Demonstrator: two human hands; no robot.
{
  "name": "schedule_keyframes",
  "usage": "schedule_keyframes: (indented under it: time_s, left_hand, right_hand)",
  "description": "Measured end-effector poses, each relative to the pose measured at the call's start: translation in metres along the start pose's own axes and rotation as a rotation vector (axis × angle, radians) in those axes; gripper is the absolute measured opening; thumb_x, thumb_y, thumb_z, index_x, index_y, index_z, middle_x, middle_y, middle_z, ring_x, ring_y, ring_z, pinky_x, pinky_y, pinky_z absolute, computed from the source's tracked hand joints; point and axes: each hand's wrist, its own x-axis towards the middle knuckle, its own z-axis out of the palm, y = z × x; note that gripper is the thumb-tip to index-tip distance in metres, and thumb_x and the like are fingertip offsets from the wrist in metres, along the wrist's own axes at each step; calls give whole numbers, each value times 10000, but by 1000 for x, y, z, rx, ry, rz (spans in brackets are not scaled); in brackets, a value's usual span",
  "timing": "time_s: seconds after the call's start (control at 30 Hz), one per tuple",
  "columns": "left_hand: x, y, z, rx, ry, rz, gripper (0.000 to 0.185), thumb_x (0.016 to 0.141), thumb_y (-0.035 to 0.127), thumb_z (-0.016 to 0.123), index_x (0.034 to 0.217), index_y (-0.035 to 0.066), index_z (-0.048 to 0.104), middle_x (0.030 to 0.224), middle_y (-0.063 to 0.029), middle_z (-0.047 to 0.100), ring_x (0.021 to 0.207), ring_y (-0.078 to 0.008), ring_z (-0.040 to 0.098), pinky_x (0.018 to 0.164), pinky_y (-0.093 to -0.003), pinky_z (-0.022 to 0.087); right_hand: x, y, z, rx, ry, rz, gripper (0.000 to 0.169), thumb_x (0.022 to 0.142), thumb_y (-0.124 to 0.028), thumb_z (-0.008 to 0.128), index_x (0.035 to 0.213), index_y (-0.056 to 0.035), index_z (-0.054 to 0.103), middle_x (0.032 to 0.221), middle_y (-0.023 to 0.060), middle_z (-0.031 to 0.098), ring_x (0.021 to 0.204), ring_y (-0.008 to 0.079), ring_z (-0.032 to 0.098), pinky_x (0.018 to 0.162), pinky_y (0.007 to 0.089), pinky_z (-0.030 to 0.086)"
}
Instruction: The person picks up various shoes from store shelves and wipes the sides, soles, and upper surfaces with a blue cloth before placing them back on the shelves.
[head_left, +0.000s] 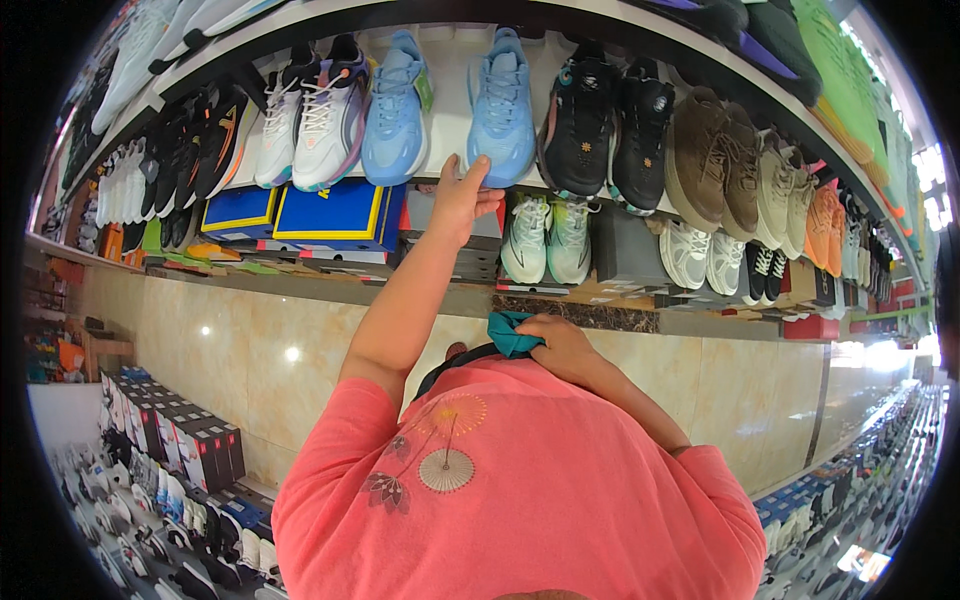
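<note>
My left hand (466, 196) reaches to the shelf, its fingers apart. One fingertip lies against the toe of a light blue running shoe (501, 112), and the other fingers hang in front of the shelf edge. The matching blue shoe (395, 112), with a green tag on its side, stands to the left across a gap of white shelf (448, 97). Close to my waist, my right hand (564, 346) holds a bunched teal cloth (513, 334).
White sneakers (326, 127) and black sneakers (582, 127) flank the blue pair, with brown shoes (701, 157) farther right. Below are blue shoeboxes (337, 216) and pale green sneakers (547, 240). A tiled floor (247, 337) lies underfoot; stacked boxes (199, 442) stand behind left.
</note>
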Motion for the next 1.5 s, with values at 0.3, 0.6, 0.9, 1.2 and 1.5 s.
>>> schedule_keyframes:
  time_s: [0.3,0.6,0.9,1.2,1.5]
  left_hand:
    - [15,17,-82,-592,235,9,668,826,373,685,1308,39,365,1210,-223,460,1030,-338,555,899,-457,499]
    - [30,41,-94,-590,135,10,477,873,268,624,1243,25,450,1210,-159,529,1091,-342,538,870,-473,537]
    - [-40,15,-101,-750,-242,-97,480,936,297,510,1298,6,390,1265,-203,504,1088,-406,547,839,-401,564]
    - [-108,0,-107,-513,-299,-12,494,920,289,547,1300,16,391,1196,-157,563,1002,-321,612,755,-378,574]
    - [-114,3,-116,-237,90,176,559,840,235,686,1254,17,381,1144,-120,517,998,-198,541,836,-324,474]
  right_hand:
    - [17,-5,14,-14,42,-13,396,721,-60,509,1097,-88,631,1141,148,588,1057,345,547,931,398,433]
    - [21,-15,25,-44,126,-2,397,709,-55,506,1086,-51,629,1141,146,598,1076,334,545,946,394,433]
    - [43,-43,26,38,487,-153,384,694,-3,573,1076,-19,608,1136,184,593,1084,350,549,933,390,438]
    - [121,-95,8,84,980,-322,382,724,11,599,1106,10,568,1165,203,547,1088,383,519,942,422,411]
    - [85,-107,71,10,661,-557,367,627,30,596,992,-3,610,1074,172,576,943,370,548,820,412,461]
